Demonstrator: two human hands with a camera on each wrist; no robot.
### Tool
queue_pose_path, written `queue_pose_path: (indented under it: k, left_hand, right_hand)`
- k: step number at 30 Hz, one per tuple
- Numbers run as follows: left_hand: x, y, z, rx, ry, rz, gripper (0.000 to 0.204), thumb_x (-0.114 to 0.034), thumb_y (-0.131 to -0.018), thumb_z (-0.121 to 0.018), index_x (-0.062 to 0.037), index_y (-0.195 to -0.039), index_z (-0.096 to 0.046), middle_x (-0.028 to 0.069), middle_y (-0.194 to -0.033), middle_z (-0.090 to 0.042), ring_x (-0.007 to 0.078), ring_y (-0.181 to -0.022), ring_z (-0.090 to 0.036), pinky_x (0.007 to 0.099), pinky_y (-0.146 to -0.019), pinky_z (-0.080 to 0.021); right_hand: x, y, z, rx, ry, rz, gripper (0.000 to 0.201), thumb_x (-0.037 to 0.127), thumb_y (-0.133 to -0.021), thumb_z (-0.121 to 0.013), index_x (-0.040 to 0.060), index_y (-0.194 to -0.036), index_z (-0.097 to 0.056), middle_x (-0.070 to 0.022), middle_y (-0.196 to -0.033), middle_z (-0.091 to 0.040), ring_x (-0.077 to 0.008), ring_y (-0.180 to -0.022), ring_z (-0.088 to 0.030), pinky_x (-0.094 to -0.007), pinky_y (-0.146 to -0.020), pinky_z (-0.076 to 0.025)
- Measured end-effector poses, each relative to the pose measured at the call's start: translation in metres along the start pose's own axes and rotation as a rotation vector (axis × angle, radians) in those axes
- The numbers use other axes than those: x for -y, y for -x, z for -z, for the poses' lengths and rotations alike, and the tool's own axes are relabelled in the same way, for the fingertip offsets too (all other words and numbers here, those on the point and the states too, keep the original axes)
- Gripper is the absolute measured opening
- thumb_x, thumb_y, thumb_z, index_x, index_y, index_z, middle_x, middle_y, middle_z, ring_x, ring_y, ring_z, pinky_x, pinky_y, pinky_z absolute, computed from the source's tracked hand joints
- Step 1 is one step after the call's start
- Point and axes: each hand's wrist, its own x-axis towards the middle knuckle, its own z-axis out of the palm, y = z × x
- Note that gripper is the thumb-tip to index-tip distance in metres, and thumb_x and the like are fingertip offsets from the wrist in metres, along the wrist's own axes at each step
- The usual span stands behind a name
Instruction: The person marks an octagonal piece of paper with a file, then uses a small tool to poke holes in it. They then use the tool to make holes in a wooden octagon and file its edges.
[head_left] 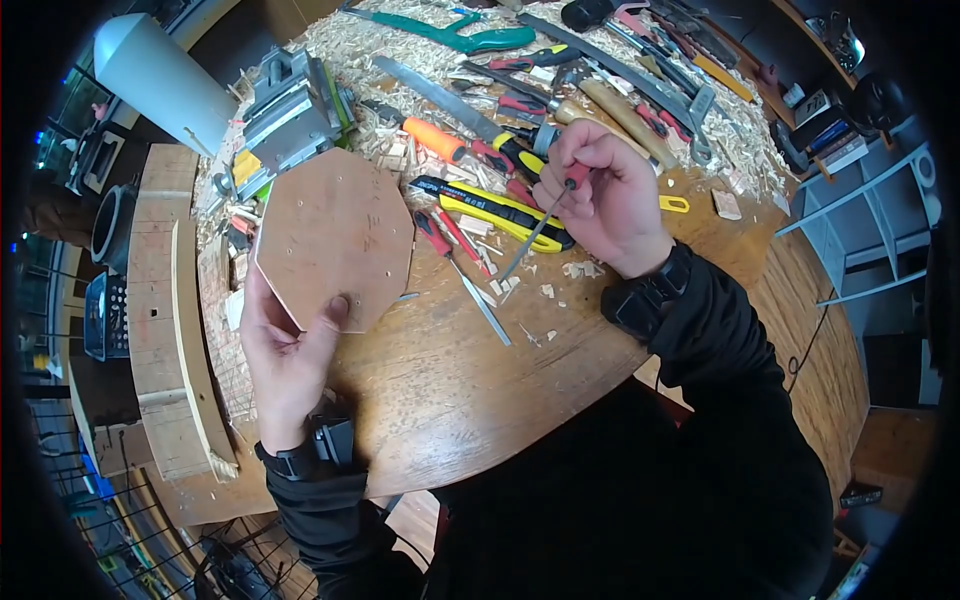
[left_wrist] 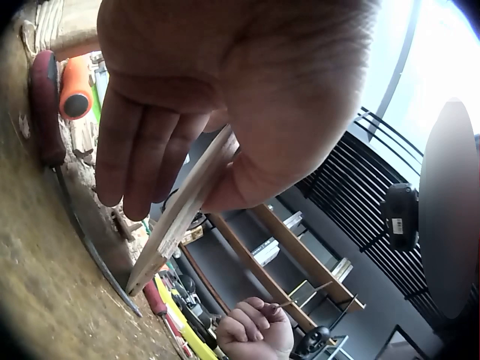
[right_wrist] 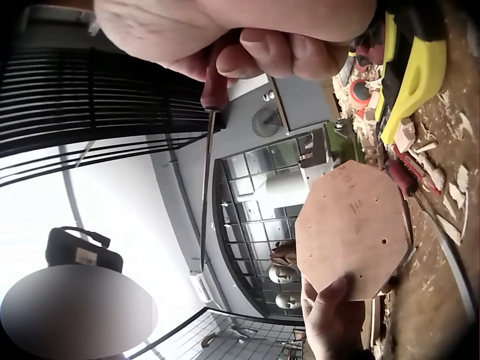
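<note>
My left hand [head_left: 290, 355] grips an eight-sided flat wooden board [head_left: 340, 230] by its lower edge, thumb on the face. Small holes and faint pencil marks dot that face; in the left wrist view the board's pale edge [left_wrist: 176, 214] is turned to the camera. Raised to the right of it, my right hand [head_left: 610, 200] holds a slim file [right_wrist: 207, 180] by its red handle [right_wrist: 216, 84]. The file's thin grey blade points down and towards the board, apart from it. On the table between the hands lies another thin file [head_left: 485, 308] with a red and black handle.
A yellow utility knife [head_left: 500, 212] lies just beyond the hands. Behind it are an orange handle [head_left: 435, 140], a green-handled saw [head_left: 490, 40] and several tools among wood shavings. A metal vise [head_left: 290, 115] stands at the back left. A curved wooden strip [head_left: 190, 340] lies at left.
</note>
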Motion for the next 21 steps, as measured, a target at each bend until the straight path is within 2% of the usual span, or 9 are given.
queue_pose_path:
  k: [14,21]
  left_hand:
    - [0.001,-0.001,-0.001,-0.011,0.007,-0.035,0.066,0.001,-0.082,-0.065,0.0007,-0.142,-0.038,0.0115,-0.126,-0.059,0.0176,-0.116,-0.056,0.0319,-0.100,-0.042]
    - [0.001,-0.001,-0.001,-0.005,-0.011,-0.031,0.066,0.003,-0.082,-0.063,0.0009,-0.142,-0.038,0.0117,-0.126,-0.059,0.0174,-0.115,-0.056,0.0317,-0.099,-0.043]
  right_hand:
    - [0.008,0.000,-0.010,0.044,-0.067,-0.035,0.017,0.014,-0.087,-0.045,0.0044,-0.074,-0.052,0.0009,-0.054,-0.040,-0.0117,-0.043,-0.033,-0.0283,-0.048,-0.030]
    - [0.010,0.000,-0.012,0.068,-0.058,-0.063,0.019,0.016,-0.090,-0.043,0.0045,-0.077,-0.052,0.0018,-0.054,-0.034,-0.0108,-0.044,-0.032,-0.0281,-0.047,-0.029]
